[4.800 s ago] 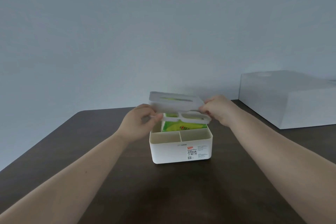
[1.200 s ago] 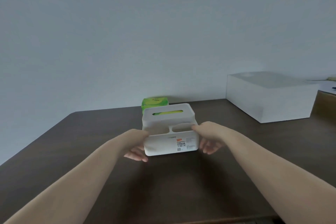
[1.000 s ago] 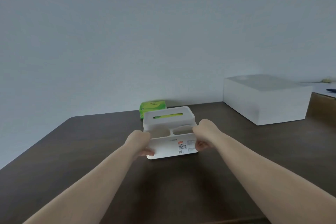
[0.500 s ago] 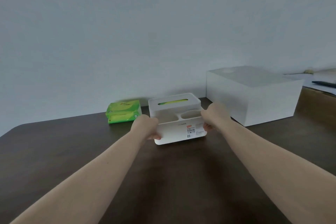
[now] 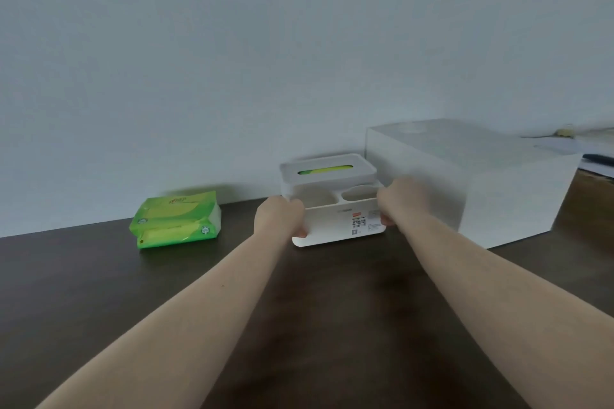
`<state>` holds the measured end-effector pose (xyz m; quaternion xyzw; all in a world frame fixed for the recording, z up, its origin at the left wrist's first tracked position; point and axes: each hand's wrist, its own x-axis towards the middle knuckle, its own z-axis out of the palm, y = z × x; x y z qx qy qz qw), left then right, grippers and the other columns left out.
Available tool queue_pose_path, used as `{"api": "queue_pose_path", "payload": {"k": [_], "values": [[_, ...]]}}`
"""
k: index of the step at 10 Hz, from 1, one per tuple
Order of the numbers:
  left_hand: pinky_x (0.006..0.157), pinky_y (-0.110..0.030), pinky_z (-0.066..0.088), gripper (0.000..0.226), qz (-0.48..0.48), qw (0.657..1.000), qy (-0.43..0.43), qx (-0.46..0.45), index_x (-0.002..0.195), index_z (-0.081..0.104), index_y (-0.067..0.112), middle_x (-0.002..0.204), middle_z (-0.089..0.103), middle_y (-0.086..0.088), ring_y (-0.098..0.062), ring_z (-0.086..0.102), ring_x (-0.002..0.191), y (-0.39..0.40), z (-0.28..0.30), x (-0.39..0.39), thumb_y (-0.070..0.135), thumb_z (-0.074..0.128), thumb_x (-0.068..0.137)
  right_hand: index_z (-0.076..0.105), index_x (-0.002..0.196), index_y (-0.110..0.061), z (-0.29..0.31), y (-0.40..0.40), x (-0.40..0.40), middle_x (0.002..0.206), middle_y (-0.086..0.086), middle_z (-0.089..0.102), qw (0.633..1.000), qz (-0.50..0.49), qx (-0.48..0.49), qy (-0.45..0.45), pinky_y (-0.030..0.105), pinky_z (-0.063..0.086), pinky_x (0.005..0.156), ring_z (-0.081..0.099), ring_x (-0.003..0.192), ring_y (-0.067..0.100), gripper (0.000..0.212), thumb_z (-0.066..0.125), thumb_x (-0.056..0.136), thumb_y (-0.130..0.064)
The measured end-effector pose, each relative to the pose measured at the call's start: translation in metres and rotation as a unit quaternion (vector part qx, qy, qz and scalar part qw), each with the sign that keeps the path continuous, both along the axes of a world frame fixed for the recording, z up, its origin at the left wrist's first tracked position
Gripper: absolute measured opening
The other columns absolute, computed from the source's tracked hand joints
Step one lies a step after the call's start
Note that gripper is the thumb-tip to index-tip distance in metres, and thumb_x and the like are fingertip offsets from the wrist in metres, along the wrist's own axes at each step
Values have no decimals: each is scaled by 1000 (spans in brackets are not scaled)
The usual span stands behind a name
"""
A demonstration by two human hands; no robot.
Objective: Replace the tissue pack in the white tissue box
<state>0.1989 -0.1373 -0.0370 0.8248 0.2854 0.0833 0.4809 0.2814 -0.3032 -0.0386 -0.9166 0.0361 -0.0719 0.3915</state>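
A green tissue pack point(image 5: 176, 219) lies left on the worktop point(image 5: 315, 325); left hand point(image 5: 279, 217) and right hand point(image 5: 400, 201) clasp the tissue box point(image 5: 335, 209) — lid closed, near the wall — seemingly positioning it; letting go comes next.

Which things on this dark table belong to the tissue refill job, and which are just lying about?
Part of the job:
- white plastic tissue box, lid on, green showing through its slot, gripped by left hand and right hand
- green plastic-wrapped tissue pack, left of the box

Just lying about:
- large white rectangular box
- papers at far right
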Motion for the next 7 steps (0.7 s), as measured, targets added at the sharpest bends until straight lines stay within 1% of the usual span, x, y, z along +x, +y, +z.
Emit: {"api": "queue_pose_path", "payload": {"k": [1,2,3,4,5,6,7], "values": [[71,-37,55,13,20,997,-60,-40,84,52,3,62,43,-4,-30,55,73,-1,-6,21,15,50,90,48,63,-9,-7,1,18,72,14,69,1000,-7,-3,-17,24,40,47,64,55,25,27,43,90,-11],[75,-36,54,11,10,999,-31,32,84,49,4,63,43,-4,-30,54,79,-2,-5,31,13,49,89,54,78,-9,-13,6,27,90,20,73,999,-14,4,-30,32,54,64,71,81,35,20,40,90,-16],[62,-29,38,5,-16,998,-14,66,88,52,5,67,43,-6,-34,53,84,-4,-7,39,9,53,86,63,96,-1,-17,8,32,101,21,71,999,-27,6,-39,34,55,74,69,93,37,27,40,92,-13],[66,-30,43,28,-22,998,-19,59,95,58,5,90,72,-15,-31,60,83,-7,-10,42,22,36,95,62,109,4,-18,8,33,113,22,67,997,-48,-30,-55,35,48,80,62,108,37,32,39,97,-16],[88,-40,52,37,-26,998,-49,37,110,61,3,104,72,-17,-34,64,102,-6,-17,47,23,32,98,59,117,7,-14,8,30,123,24,62,995,-48,-55,-62,37,47,88,56,116,38,34,39,99,-14],[92,-40,51,41,-44,997,-56,31,107,62,0,105,71,-19,-35,65,106,-3,-24,47,28,33,97,59,117,7,-12,6,33,123,24,62,996,-37,-69,-48,33,45,82,57,116,37,33,39,99,-13],[82,-34,46,35,-69,994,-27,84,121,53,1,115,65,-24,-37,59,109,-3,-30,44,21,39,96,61,115,6,-11,1,29,118,23,65,996,-28,-74,-33,31,43,76,60,111,37,36,39,99,-17]]}}
